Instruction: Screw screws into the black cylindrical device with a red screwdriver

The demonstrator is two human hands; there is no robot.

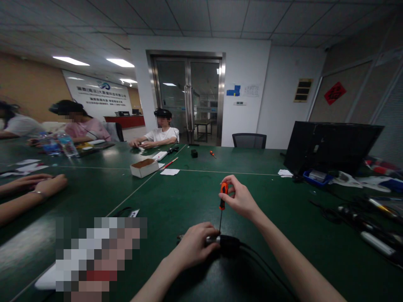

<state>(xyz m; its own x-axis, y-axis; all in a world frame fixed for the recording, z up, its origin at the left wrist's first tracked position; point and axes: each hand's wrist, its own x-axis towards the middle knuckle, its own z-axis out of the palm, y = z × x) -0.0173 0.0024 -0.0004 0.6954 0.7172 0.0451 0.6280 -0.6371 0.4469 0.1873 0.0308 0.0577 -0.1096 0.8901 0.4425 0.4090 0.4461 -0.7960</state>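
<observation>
My right hand (241, 197) pinches the orange-and-black handle of a small screwdriver (222, 201), held upright with its thin shaft pointing down. The tip meets a small dark device (228, 242) lying on the green table (176, 201), with a black cable running off to the right. My left hand (195, 245) is closed over the left end of that device, pressing it to the table.
A white cardboard box (144, 167), paper slips and another red screwdriver (213, 154) lie further back. A black monitor (330, 147) and cables with tools (371, 226) fill the right side. Other people sit at the left and far side; someone's hands (34, 184) rest at left.
</observation>
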